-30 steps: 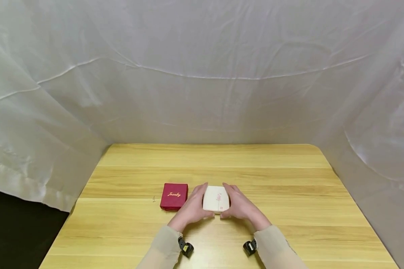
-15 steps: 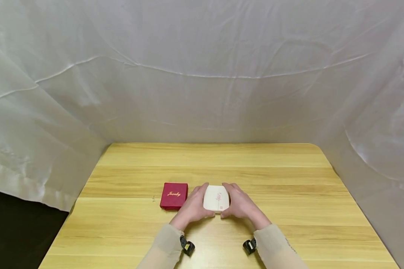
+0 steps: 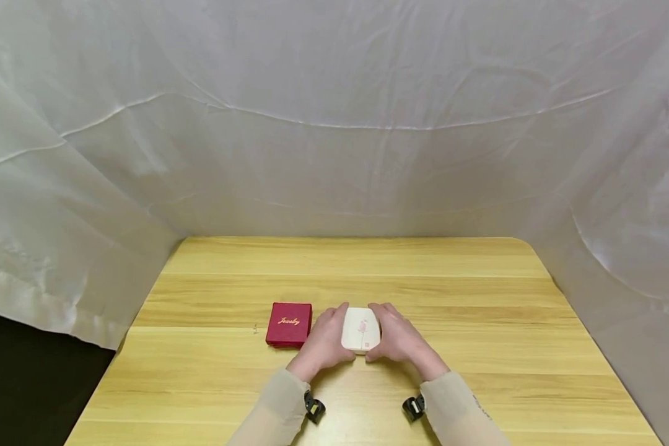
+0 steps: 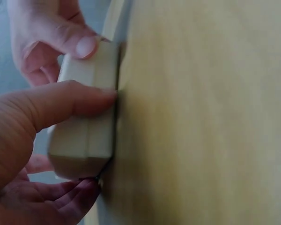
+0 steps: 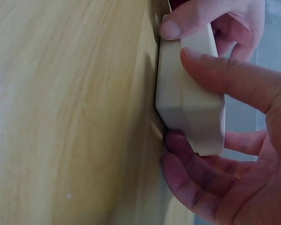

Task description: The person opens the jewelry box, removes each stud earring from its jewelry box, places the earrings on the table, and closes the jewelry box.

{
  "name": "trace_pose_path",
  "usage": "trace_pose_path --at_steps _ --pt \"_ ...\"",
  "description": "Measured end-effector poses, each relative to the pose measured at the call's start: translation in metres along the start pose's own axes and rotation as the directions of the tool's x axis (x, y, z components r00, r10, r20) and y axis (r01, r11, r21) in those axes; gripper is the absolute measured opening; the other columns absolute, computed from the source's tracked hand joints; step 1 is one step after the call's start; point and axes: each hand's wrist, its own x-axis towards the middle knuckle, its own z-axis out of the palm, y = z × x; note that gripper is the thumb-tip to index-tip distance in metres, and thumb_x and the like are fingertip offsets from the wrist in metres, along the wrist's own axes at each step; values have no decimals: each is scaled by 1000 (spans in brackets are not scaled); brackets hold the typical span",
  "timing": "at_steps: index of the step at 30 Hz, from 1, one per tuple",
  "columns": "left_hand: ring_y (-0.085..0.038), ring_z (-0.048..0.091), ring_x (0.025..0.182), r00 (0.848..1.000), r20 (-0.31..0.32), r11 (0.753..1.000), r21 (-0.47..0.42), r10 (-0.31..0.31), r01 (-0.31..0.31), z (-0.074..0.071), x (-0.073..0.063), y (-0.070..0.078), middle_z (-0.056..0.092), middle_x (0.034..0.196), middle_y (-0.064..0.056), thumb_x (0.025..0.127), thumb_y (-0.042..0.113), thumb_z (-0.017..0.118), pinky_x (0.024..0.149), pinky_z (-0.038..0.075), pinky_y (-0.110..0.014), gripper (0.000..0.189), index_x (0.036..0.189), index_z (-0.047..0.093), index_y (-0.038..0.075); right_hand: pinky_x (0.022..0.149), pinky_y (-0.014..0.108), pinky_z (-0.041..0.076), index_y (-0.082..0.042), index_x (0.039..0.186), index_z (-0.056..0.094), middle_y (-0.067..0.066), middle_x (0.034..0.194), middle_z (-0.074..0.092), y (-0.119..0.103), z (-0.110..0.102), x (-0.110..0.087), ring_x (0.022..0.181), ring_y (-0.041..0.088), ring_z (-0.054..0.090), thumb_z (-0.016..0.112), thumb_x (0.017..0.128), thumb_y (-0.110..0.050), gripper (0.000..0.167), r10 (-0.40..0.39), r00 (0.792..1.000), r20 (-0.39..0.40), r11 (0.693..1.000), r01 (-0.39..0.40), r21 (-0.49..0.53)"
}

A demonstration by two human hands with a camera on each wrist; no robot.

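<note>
A small cream-white box (image 3: pixel 361 329) with a pink flower print and a small pink seal on its lid lies on the wooden table. My left hand (image 3: pixel 327 339) grips its left side, thumb at the near face and fingers reaching round the far side. From the right, my right hand (image 3: pixel 397 337) holds it the same way. A seam between lid and base runs along the box (image 5: pixel 185 89) in the right wrist view. The thumb of the left hand (image 4: pixel 65 103) crosses that seam in the left wrist view, while the right thumb presses on the upper, lid part.
Just left of my left hand lies a dark red square box (image 3: pixel 288 324) with gold "Jewelry" lettering. Beside it is a small dark mark (image 3: pixel 255 329) on the wooden table (image 3: pixel 479 297). Pale cloth (image 3: pixel 368 167) hangs behind the table and along both sides.
My left hand has shifted slightly right, covering more of the white box's left edge. The right hand stays in place, and the red box has not moved.
</note>
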Motion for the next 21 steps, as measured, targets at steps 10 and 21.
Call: trace_pose_path --at_steps 10,21 --pt "-33 52 113 998 -46 998 50 31 -29 5 -2 2 54 125 -19 56 10 91 97 46 -46 104 145 38 -1 89 46 49 2 132 54 9 112 61 4 -6 4 94 20 57 96 47 -14 96 -17 999 32 1000 16 25" --pt "-34 51 117 999 -44 999 46 16 -14 5 -2 1 52 130 -21 56 9 90 100 44 -46 106 146 35 -2 89 46 49 1 131 55 10 113 60 4 -8 5 95 21 56 96 48 -13 93 -27 999 37 999 26 27"
